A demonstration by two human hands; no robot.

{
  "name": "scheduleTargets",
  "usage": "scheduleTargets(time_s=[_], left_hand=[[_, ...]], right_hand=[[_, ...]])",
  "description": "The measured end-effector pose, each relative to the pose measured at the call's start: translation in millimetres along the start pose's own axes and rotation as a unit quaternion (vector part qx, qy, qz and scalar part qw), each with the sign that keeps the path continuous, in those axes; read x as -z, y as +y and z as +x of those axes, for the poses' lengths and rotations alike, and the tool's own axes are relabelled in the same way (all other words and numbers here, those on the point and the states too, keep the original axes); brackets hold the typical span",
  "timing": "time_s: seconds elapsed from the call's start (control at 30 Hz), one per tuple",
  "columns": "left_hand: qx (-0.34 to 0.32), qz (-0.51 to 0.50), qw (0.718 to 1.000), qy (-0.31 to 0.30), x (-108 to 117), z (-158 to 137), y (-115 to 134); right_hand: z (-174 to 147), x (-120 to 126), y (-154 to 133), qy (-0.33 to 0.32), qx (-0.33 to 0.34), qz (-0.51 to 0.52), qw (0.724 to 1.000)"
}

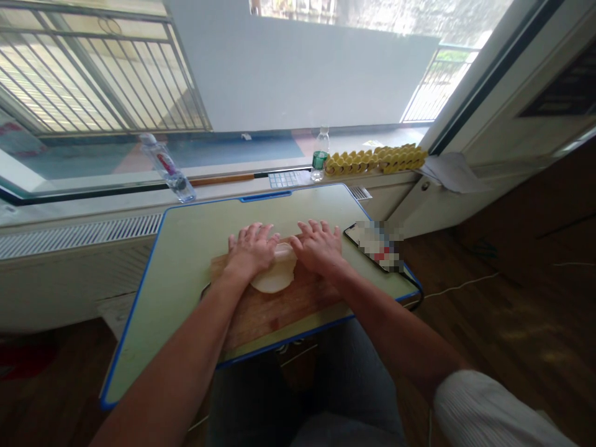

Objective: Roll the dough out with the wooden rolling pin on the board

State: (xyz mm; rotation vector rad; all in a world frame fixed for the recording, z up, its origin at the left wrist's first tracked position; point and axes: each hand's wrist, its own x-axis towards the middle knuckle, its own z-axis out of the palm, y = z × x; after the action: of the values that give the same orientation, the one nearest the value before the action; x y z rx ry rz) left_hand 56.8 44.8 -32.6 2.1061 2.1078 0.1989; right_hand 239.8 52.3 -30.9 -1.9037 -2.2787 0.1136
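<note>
A flat, pale round of dough (pixel 274 279) lies on a wooden cutting board (pixel 265 320). Across the dough's far edge, what looks like a pale rolling pin (pixel 283 249) shows in the gap between my hands; the rest of it is covered. My left hand (pixel 254 248) lies over its left part, fingers stretched forward. Over the right part rests my right hand (pixel 319 245), with its fingers spread and thumb pointing inward. Both palms press down from above, and neither hand is wrapped round anything.
The board sits on a small, pale green table (pixel 181 261) with a blue rim. A phone (pixel 372 247) with a cable lies at its right edge. Along the windowsill stand a tilted bottle (pixel 167 167), a green-labelled bottle (pixel 320 156) and yellow egg cartons (pixel 377 159).
</note>
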Motion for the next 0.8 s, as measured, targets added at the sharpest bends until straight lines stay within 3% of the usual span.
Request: scheduleTargets(time_s=[0.27, 0.37, 0.6, 0.7, 0.8], left_hand=[[-0.044, 0.035, 0.996, 0.063, -8, -56, 10], [-0.044, 0.028, 0.997, 0.058, -6, -41, 7], [-0.013, -0.009, 1.0, -0.009, 2, 27, -3], [-0.011, -0.008, 1.0, -0.011, 1, 27, -3], [-0.012, 0.003, 1.0, 0.005, -2, 6, 1]], right_hand=[[-57, -1, 7, 0.029, 0.039, 0.007, 0.999], [-48, -2, 6, 0.03, 0.029, 0.006, 0.999], [22, -2, 3, -0.008, 0.004, 0.012, 1.0], [24, -3, 4, -0.012, 0.008, 0.019, 1.0], [0, -4, 5, 0.013, 0.021, 0.015, 1.0]])
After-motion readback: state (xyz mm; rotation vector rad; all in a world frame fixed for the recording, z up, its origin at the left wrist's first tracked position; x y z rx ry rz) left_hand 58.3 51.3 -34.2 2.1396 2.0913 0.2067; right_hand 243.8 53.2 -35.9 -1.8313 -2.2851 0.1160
